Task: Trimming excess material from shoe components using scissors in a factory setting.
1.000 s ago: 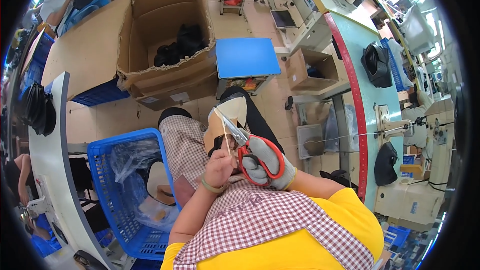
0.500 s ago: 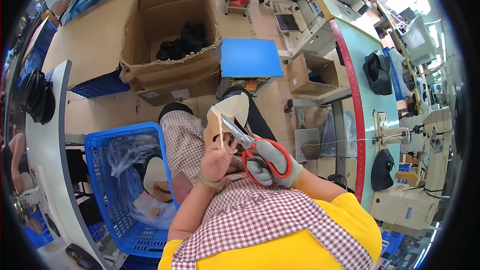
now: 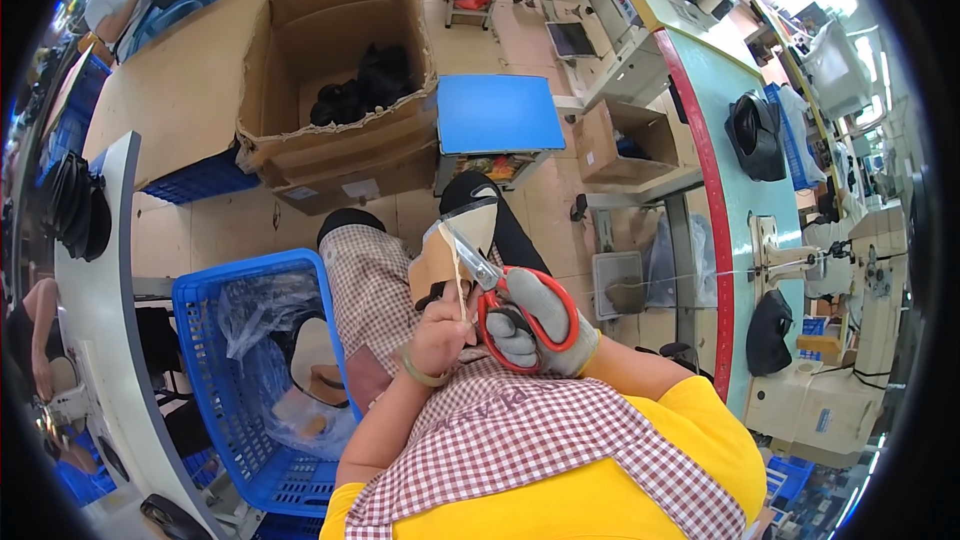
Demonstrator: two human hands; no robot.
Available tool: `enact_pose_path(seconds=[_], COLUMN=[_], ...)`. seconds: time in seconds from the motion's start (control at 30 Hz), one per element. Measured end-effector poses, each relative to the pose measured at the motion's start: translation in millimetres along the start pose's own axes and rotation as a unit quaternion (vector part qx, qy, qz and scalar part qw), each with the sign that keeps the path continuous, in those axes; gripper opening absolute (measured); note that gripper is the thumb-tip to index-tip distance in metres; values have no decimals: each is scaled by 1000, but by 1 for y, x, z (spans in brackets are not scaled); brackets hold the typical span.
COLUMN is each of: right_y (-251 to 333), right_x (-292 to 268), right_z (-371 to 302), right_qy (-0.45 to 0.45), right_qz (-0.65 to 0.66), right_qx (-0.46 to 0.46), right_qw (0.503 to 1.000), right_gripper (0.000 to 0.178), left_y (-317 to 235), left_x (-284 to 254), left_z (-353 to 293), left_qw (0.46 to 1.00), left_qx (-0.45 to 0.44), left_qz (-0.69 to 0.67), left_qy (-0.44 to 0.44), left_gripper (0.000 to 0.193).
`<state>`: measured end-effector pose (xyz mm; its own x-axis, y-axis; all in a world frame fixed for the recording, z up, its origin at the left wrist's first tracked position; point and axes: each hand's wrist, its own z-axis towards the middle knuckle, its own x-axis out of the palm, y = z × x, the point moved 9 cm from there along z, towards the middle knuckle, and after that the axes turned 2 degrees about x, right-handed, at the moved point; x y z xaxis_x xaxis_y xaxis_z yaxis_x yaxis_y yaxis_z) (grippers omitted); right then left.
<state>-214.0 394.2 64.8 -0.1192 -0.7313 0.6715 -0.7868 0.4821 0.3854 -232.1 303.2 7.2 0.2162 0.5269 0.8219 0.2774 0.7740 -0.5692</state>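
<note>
My left hand (image 3: 443,338) is closed on a shoe upper (image 3: 432,265), a curved tan and cream piece with dark edging, held above my lap. A narrow pale strip (image 3: 459,278) stands up along the piece, by my left fingers. My right hand (image 3: 545,310), in a grey glove, grips red-handled scissors (image 3: 478,265) through their loops. The metal blades lie against the piece beside the strip, pointing away and to the left. How far the blades are apart is hard to make out.
At my left stands a blue crate (image 3: 250,480) holding similar pieces and clear plastic. Ahead are a large cardboard box (image 3: 340,165) with black items and a blue-topped stool (image 3: 500,115). A sewing machine (image 3: 830,400) stands by the green table (image 3: 735,130) on the right.
My left hand and the strip have shifted slightly to the right. The scissors have turned a little more upright, with their handles slightly further left. Both hands keep their hold.
</note>
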Motion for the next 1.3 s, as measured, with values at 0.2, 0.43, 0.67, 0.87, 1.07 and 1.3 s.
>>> enact_pose_path(seconds=[0.2, 0.43, 0.67, 0.87, 1.07, 1.3], right_y=[1, 77, 144, 142, 141, 140], right_x=[-3, -2, -65, -8, 16, -17], right_z=[5, 11, 83, 114, 78, 73], right_qy=[-22, -107, -322, -24, -44, -135], right_qz=[15, -262, -481, -291, -381, -541], right_qx=[-27, -187, -298, -358, -317, -312], right_qw=[999, 941, 759, 887, 868, 769], right_gripper=[33, 37, 59, 50, 59, 71], left_y=[7, -60, -109, -111, -90, -68], left_x=[-3, -35, -65, -67, -92, -89], left_z=[-4, 13, -3, -1, 9, 39], left_qw=[998, 972, 958, 925, 918, 933], left_qx=[26, 124, 165, 175, 164, 106], left_qz=[-47, -186, -228, -316, -305, -301], left_qy=[25, -70, -64, -114, -195, -165], left_gripper=[15, 28, 31, 28, 25, 21])
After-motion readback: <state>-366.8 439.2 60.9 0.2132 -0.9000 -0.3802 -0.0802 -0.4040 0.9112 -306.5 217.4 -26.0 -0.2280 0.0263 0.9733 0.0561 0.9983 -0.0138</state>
